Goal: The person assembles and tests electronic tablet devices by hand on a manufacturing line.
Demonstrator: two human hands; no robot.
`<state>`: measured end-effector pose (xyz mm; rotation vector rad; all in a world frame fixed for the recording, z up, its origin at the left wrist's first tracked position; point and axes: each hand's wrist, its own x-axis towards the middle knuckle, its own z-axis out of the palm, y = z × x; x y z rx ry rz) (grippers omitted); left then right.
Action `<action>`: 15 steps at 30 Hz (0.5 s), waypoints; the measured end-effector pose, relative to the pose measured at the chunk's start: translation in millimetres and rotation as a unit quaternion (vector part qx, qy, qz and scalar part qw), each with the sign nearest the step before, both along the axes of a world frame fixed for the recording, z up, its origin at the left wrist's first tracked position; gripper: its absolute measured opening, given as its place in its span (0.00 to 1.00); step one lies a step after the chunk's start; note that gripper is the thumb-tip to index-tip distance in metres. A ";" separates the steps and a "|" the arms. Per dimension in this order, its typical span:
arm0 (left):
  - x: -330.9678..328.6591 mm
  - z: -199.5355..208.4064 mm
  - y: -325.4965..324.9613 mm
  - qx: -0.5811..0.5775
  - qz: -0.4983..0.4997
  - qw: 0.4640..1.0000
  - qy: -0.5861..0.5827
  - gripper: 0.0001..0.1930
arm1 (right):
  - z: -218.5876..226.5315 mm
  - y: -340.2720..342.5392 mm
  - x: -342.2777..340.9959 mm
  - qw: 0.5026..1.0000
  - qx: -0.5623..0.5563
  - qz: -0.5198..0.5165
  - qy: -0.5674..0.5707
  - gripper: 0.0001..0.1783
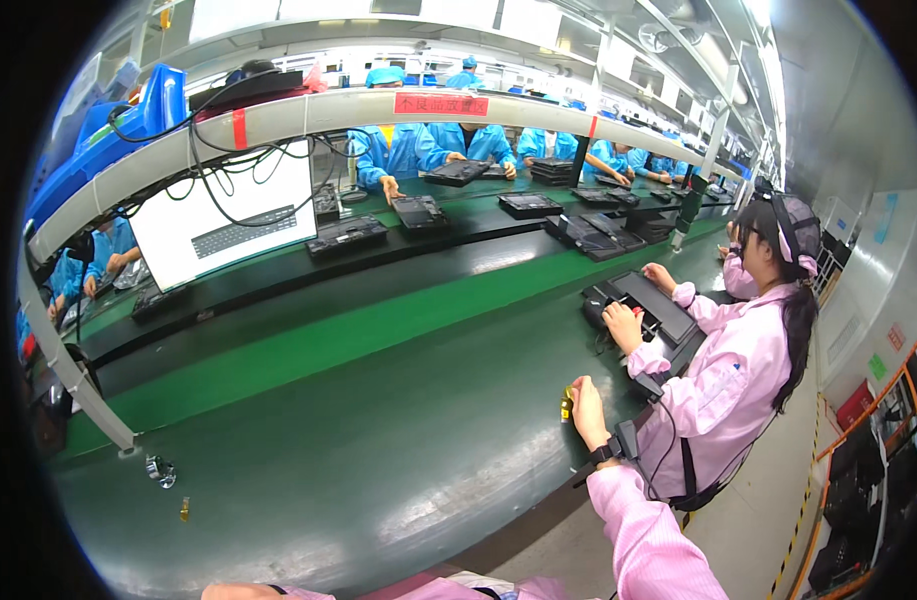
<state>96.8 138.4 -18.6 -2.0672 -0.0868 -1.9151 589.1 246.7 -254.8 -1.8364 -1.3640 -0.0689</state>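
My right hand [590, 418] reaches out over the green work table [378, 440], near its front edge. The fingers are closed on a small yellow piece with dark marks [566, 404]; its exact kind is too small to make out. At the bottom rim only a sliver of my left hand [240, 592] shows, and its fingers are hidden. A similar small yellow piece [185, 509] lies on the table at the left, close to a shiny metal object [160, 471]. A dark watch-like band [606, 453] circles my right wrist.
To my right, a person in pink [733, 340] works on a black laptop part [653, 305]. Across the table, black laptop units [346, 234] line a dark raised strip, with people in blue [403, 150] behind. A screen [228, 215] and a metal post [88, 400] stand at left.
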 end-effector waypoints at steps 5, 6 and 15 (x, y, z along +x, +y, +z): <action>27.3 0.9 21.2 -0.113 -0.010 0.993 0.033 0.02 | 19.8 -12.7 2.3 0.992 0.110 -0.050 0.039 0.11; 30.0 0.1 27.3 -0.152 0.011 0.988 0.039 0.07 | 28.1 -20.2 -3.8 0.992 0.081 -0.055 0.082 0.10; 73.5 -2.8 76.6 -0.138 -0.038 0.985 0.098 0.11 | 7.0 -34.1 -32.5 0.990 -0.096 -0.078 -0.063 0.22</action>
